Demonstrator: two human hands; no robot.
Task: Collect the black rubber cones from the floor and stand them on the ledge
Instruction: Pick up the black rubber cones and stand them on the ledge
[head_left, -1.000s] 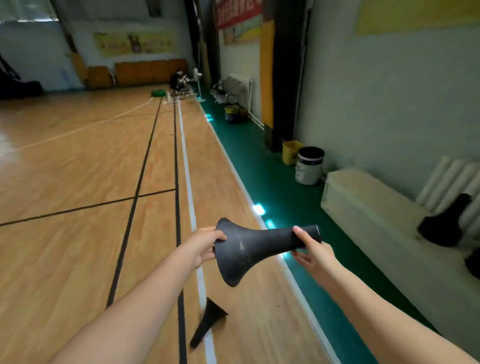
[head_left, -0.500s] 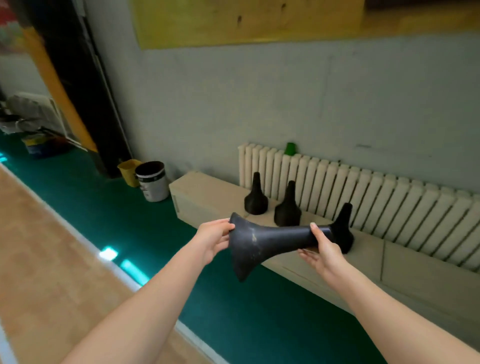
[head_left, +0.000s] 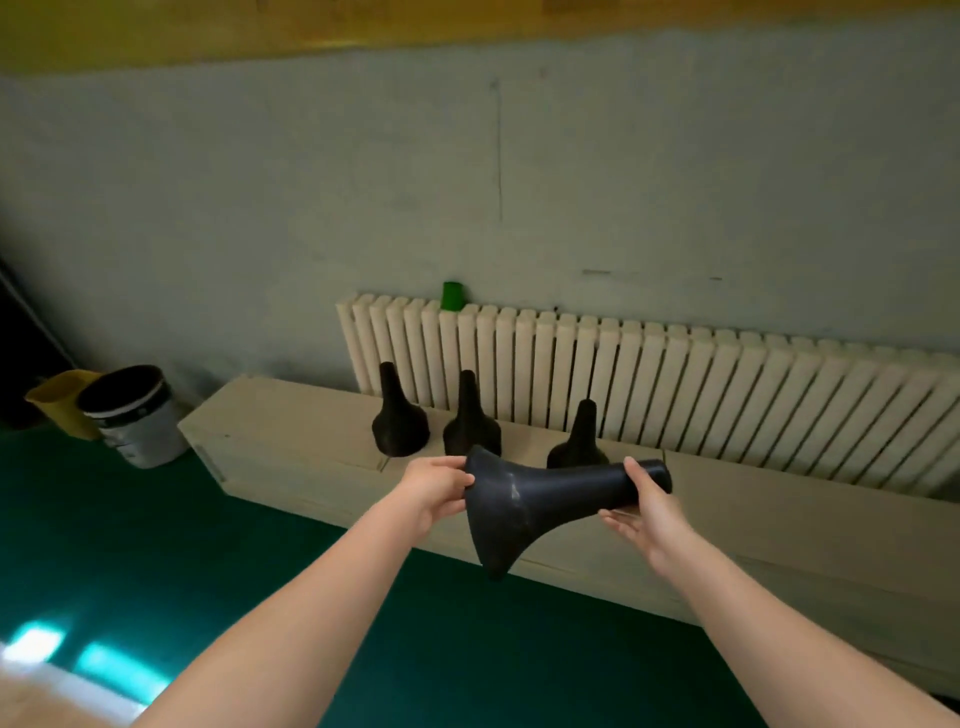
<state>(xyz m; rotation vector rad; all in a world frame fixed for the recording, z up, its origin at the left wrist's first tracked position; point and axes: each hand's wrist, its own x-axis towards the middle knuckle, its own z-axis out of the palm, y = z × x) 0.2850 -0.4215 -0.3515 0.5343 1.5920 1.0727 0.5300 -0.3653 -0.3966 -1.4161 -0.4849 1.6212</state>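
Two-handed, cone (head_left: 540, 501) now nearer the ledge (head_left: 291, 431).

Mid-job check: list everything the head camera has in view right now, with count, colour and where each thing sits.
held cone: 1, black, carried sideways in front of the ledge, wide base to the left
standing cones: 3, black, upright on the ledge in front of the radiator
ledge: 1, cream, along the foot of the wall
radiator: 1, cream, on the wall behind the ledge
small object: 1, green, on top of the radiator near its left end; what it is cannot be told
bucket: 1, white with a black rim, on the floor left of the ledge
bin: 1, yellow, beside the bucket on its left
floor: green, in front of the ledge
left hand: 1, grips the held cone's wide base
right hand: 1, holds its narrow end
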